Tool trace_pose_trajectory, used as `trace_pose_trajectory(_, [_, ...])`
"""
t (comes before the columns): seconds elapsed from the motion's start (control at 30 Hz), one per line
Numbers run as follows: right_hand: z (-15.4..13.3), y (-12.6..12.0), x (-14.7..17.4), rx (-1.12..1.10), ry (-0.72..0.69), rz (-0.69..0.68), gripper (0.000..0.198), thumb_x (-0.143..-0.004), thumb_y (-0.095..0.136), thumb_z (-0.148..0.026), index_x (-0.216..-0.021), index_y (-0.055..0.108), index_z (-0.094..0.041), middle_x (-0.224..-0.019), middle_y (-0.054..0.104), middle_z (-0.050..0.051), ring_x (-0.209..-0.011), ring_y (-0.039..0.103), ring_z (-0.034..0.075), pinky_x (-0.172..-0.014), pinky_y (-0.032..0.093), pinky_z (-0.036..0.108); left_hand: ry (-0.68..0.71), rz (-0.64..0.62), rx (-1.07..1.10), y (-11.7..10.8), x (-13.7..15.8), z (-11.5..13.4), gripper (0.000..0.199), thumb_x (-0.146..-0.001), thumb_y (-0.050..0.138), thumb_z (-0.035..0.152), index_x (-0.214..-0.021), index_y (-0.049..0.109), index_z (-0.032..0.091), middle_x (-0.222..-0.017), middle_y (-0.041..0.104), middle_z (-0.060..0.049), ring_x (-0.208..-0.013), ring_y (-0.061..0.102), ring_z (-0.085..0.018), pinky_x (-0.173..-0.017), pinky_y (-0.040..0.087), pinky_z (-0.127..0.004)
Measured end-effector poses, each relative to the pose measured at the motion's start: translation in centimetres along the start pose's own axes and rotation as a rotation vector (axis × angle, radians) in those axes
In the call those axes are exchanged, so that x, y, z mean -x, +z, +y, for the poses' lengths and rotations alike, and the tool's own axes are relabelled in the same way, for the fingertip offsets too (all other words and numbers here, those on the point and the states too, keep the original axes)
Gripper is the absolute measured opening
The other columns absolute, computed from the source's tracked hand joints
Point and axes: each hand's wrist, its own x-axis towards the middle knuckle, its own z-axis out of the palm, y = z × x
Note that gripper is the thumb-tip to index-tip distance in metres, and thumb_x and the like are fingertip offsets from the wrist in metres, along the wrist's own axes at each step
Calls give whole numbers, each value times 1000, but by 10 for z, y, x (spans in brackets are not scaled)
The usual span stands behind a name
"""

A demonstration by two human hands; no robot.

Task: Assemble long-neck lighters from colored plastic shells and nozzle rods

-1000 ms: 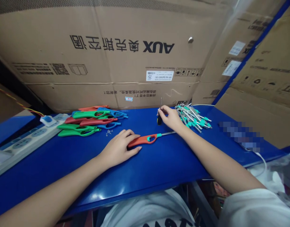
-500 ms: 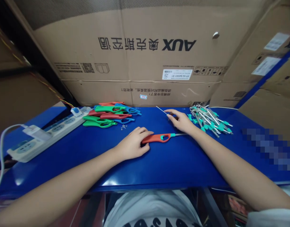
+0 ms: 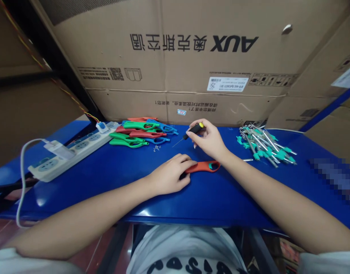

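"What's just changed?"
"The right hand [image 3: 207, 142], above and beyond the lighter [image 3: 205, 166], has swung its screwdriver [image 3: 194, 132] round. Half a second ago the tip points away; now it slants down, beyond the lighter and to its left."
"Near those bits [image 3: 157, 148]?"
"Near, but apart. So the tool, gripped between thumb and fingers, seems turned to their side, and it isn't touching the lighter."
"And the left hand [image 3: 173, 175]?"
"Same as then: curled around the lighter's left end, holding it flat on the table [image 3: 163, 207]."
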Motion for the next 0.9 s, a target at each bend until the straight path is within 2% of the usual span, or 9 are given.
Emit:
trace_pose_trajectory(0.13, [5,22,-10,-70,-19,18,32,-80,72,-44,-97,52,-26,-78,60,-1,-61,63,16,-49,57,30,-7,-13,-16,1,0,0,41,-91,54,15,-131,60,17,-121,62,-12,-113,58,-25,-104,49,-40])
trace_pose_trajectory(0.23, [10,33,-13,-103,-40,-9,30,-81,71,-44,-96,53,-24,-77,59,-2,-64,66,16,-53,59,29,-10,-15,-21,2,0,0,40,-92,53,16,-132,60,15,-123,62,-13,-116,57,-26,-105,48,-41])
trace_pose_trajectory(0.47, [12,40,-13,-64,-54,-42,28,-83,69,-44,-96,54,-25,-81,61,-1,-64,65,15,-53,58,29,5,-9,-23,2,0,-1,38,-93,53,16,-130,62,15,-125,62,-13,-118,57,-27,-107,47,-41])
trace_pose_trajectory(0.63, [3,25,-10,-116,-61,55,31,-80,74,-43,-96,55,-24,-80,61,-1,-59,62,13,-48,54,27,16,-14,0,2,-1,-2,37,-95,52,17,-131,60,15,-120,63,-12,-111,59,-24,-102,49,-38])
trace_pose_trajectory(0.77, [-11,-1,-4,-186,-77,201,37,-76,80,-47,-93,59,-22,-79,63,0,-54,57,10,-46,52,25,48,-20,72,2,-3,-3,35,-94,54,15,-129,60,16,-123,64,-12,-114,59,-24,-102,49,-38])
trace_pose_trajectory(0.9, [-15,-26,5,-253,-83,330,37,-78,78,-52,-92,58,-23,-81,68,0,-49,56,9,-40,49,22,58,-5,135,4,-3,-5,36,-93,57,15,-129,60,16,-126,66,-11,-116,60,-24,-104,48,-38])
